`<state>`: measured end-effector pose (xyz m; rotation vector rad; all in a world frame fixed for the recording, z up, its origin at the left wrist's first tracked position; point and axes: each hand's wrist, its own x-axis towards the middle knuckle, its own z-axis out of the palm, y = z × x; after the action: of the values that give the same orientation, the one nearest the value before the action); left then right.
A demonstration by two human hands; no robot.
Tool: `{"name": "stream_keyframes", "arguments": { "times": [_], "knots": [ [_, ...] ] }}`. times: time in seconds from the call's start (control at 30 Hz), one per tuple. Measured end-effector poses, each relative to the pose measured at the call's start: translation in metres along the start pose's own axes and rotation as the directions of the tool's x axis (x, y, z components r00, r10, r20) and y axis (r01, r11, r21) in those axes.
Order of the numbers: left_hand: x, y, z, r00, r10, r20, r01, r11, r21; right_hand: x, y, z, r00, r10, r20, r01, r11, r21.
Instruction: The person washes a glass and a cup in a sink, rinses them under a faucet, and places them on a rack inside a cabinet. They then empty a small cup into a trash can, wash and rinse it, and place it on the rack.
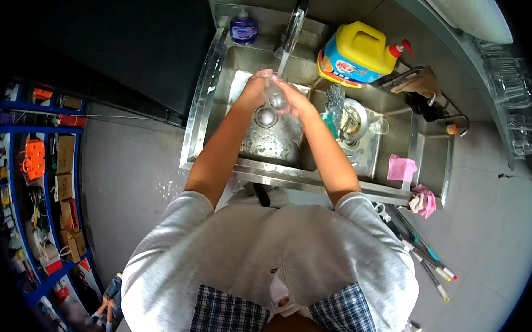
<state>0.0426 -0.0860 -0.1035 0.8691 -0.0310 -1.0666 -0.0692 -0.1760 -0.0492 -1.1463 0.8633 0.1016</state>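
A clear drinking glass [274,95] is held between both hands over the left basin of the steel sink [207,112]. My left hand [254,89] is closed around its left side, and my right hand [294,99] grips it from the right. Water runs down onto the glass and fingertips from the faucet [296,23]. Beneath the hands lies the round drain [266,117], with wet suds on the basin floor around it. The glass's exact shape is partly hidden by the fingers.
A purple soap bottle [243,29] stands at the back left rim, and a large yellow jug [356,52] behind the right basin. That basin holds a plate [358,111] and another glass [379,126]. Pink cloths [401,168] lie farther right. Shelves [47,193] stand left.
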Motion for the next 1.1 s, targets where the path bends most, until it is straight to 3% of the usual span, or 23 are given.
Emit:
{"name": "stream_keyframes", "arguments": {
  "times": [0.1, 0.13, 0.27, 0.37, 0.4, 0.5, 0.53, 0.63, 0.67, 0.7, 0.73, 0.77, 0.8, 0.83, 0.9, 0.93, 1.03, 1.1],
  "knots": [
    [0.005, -0.012, 0.0, 0.987, 0.138, -0.088, -0.105, 0.947, 0.303, -0.01, 0.001, 0.006, 0.991, 0.012, 0.135, -0.047, 0.965, 0.257],
    [0.007, -0.016, 0.0, 0.981, 0.19, -0.039, -0.168, 0.932, 0.321, 0.005, 0.014, 0.0, 0.992, -0.019, 0.129, -0.027, 0.937, 0.349],
    [0.005, -0.024, 0.008, 0.958, 0.286, 0.026, -0.285, 0.936, 0.204, 0.041, 0.052, -0.018, 0.991, -0.129, 0.018, 0.109, 0.896, 0.431],
    [-0.013, -0.003, 0.013, 0.997, 0.0, -0.078, 0.041, 0.85, 0.525, 0.011, 0.032, -0.001, 0.987, -0.127, -0.096, 0.146, 0.961, 0.235],
    [-0.014, -0.005, 0.01, 0.991, -0.005, -0.135, 0.065, 0.892, 0.448, -0.002, 0.024, 0.004, 0.973, -0.176, -0.147, 0.189, 0.979, 0.078],
    [-0.011, 0.001, 0.0, 0.987, -0.02, -0.159, 0.09, 0.889, 0.448, -0.006, 0.021, -0.008, 0.939, -0.338, -0.067, 0.34, 0.94, 0.018],
    [-0.013, 0.006, -0.005, 0.987, -0.085, -0.138, 0.127, 0.933, 0.337, -0.008, 0.017, -0.017, 0.927, -0.376, -0.022, 0.376, 0.927, -0.002],
    [-0.008, -0.004, -0.03, 0.976, -0.126, 0.179, 0.133, 0.991, -0.026, 0.002, 0.011, -0.031, 0.883, -0.466, -0.053, 0.453, 0.877, -0.161],
    [0.011, -0.02, -0.049, 0.938, -0.01, 0.347, -0.072, 0.973, 0.221, -0.006, 0.003, -0.025, 0.899, -0.436, -0.045, 0.436, 0.9, -0.019],
    [0.03, -0.037, -0.067, 0.86, 0.107, 0.5, -0.329, 0.864, 0.381, 0.003, 0.007, -0.023, 0.853, -0.519, -0.064, 0.516, 0.855, -0.052],
    [0.03, -0.039, -0.052, 0.948, -0.09, 0.305, 0.039, 0.985, 0.169, 0.018, 0.008, -0.021, 0.795, -0.602, -0.078, 0.596, 0.798, -0.09],
    [0.027, -0.043, -0.039, 0.925, -0.343, 0.163, 0.365, 0.922, -0.128, 0.032, 0.011, -0.02, 0.731, -0.677, -0.086, 0.665, 0.735, -0.13],
    [0.02, -0.045, -0.03, 0.94, -0.28, 0.197, 0.289, 0.957, -0.02, 0.008, -0.006, -0.006, 0.802, -0.578, -0.15, 0.578, 0.815, -0.05],
    [0.016, -0.05, -0.024, 0.949, -0.215, 0.231, 0.201, 0.976, 0.081, 0.014, -0.004, -0.004, 0.762, -0.628, -0.158, 0.615, 0.778, -0.131],
    [0.051, -0.077, -0.041, 0.941, -0.28, 0.192, 0.301, 0.95, -0.088, 0.027, -0.004, -0.001, 0.668, -0.728, -0.157, 0.674, 0.68, -0.289],
    [0.039, -0.063, -0.029, 0.92, -0.347, 0.18, 0.367, 0.925, -0.094, 0.025, -0.008, 0.002, 0.672, -0.722, -0.167, 0.66, 0.686, -0.306],
    [0.013, -0.038, 0.001, 0.918, -0.374, 0.133, 0.363, 0.926, 0.102, 0.026, -0.018, -0.002, 0.589, -0.803, -0.094, 0.646, 0.537, -0.543],
    [0.042, -0.068, -0.03, 0.925, -0.243, 0.292, 0.16, 0.947, 0.279, 0.018, -0.026, -0.001, 0.544, -0.838, -0.039, 0.685, 0.47, -0.557]
  ]
}}
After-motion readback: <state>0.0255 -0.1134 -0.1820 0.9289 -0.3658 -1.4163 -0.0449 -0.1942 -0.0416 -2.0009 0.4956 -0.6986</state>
